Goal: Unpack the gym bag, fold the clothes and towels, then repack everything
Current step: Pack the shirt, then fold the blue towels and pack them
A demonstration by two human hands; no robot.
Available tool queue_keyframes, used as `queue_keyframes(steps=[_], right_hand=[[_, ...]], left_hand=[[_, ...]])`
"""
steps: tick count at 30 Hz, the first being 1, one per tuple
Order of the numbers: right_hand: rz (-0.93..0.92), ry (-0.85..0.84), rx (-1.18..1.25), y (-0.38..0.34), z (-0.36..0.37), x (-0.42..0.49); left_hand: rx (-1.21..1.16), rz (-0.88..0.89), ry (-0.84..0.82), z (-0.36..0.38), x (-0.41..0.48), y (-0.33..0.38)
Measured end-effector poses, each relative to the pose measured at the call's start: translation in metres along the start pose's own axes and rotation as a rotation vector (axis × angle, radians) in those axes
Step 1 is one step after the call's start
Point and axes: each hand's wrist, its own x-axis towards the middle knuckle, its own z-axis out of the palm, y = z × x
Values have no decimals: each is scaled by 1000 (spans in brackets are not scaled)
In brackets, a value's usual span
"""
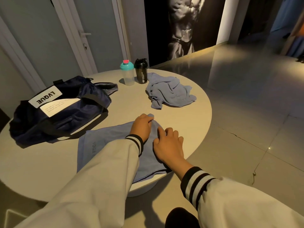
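Note:
A light blue towel [102,145] lies mostly flat on the round table [189,122], right in front of me, with its near edge hanging over the rim. My left hand [142,127] grips the towel's far corner with curled fingers. Just to the right of it, my right hand [168,145] pinches the cloth between thumb and bent fingers. A second blue cloth [169,91] sits crumpled at the far right of the table. The navy gym bag [62,111], with a white label, lies slumped and open on the left.
Two shaker bottles stand at the table's far edge: a clear one with a teal lid [127,74] and a black one [141,71]. Beyond are a grey door [85,37] and a dark wall poster. Tiled floor lies to the right.

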Motion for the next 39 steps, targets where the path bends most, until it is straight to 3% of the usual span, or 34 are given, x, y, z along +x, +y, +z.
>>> queue_keyframes(steps=[2, 8, 16, 21, 25, 27, 30, 36, 39], right_hand=[[15, -7, -24, 0, 1, 1], [29, -54, -68, 1, 2, 0], [18, -31, -73, 8, -1, -7], [-44, 14, -98, 8, 2, -9], [-35, 31, -141, 7, 4, -10], [-32, 46, -157, 8, 4, -11], [-27, 87, -159, 8, 1, -15], [-34, 78, -126, 8, -8, -26], [6, 28, -80, 12, -16, -38]], left_hand=[[-64, -48, 58, -2, 0, 0], [-69, -73, -144, 5, -9, -12], [320, -34, -321, 5, -13, -4], [372, -21, -345, 15, -8, 2], [308, -32, -280, 21, -3, -4], [234, 0, -128, 20, -9, -4], [317, 65, 45, 15, -26, 0], [333, -12, -297, 9, -48, 0], [332, -2, -131, 3, -61, 4]])
